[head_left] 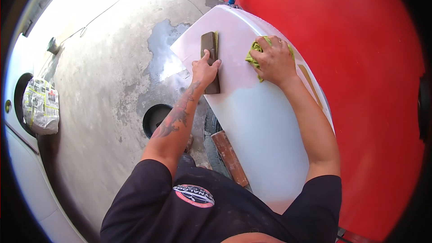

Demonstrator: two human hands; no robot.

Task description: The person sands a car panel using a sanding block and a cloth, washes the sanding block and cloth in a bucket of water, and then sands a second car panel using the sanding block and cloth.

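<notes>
A white and pale pink car body panel (pixel 265 135) lies in front of me, its surface smooth and curved down at the right side. My left hand (pixel 205 69) is closed around a long brown sanding block (pixel 208 42) near the panel's left edge; a yellowish sheet shows along the block's side. Bunched under the fingers of my right hand (pixel 276 60) is a yellow-green cloth (pixel 254 56), pressed on the panel's upper right part. Part of the cloth is hidden by the hand.
Below the panel stand a black bucket (pixel 147 119), a tire (pixel 211 126) and a reddish-brown block (pixel 229 157). A tan strip (pixel 310 84) lies along the panel's right edge. Red surface (pixel 373 85) borders the right; a newspaper-covered wheel (pixel 41 105) is left. The concrete floor has a wet patch (pixel 164 47).
</notes>
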